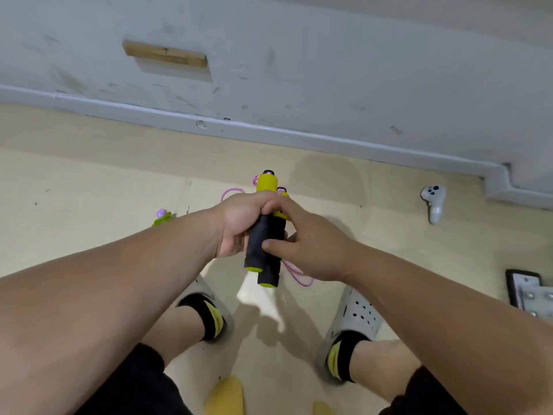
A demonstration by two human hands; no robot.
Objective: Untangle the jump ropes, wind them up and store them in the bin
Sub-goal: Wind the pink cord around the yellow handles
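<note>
Two jump rope handles [267, 235], black foam with yellow ends, are held side by side in front of me, above the floor. My left hand [239, 223] grips them from the left, fingers curled round their upper part. My right hand [302, 244] holds them from the right, thumb pressed on the black foam. A pink rope [294, 272] loops out below my right hand, and more pink rope [232, 191] shows above my left hand. A green and purple object [162, 217], mostly hidden by my left forearm, lies on the floor. No bin is in view.
I stand on a beige floor [104, 187] close to a grey wall with a skirting board [269, 136]. A white game controller [434, 202] lies at the right. A dark-edged metal object [529, 292] sits at the right edge. My feet wear grey clogs [356, 319].
</note>
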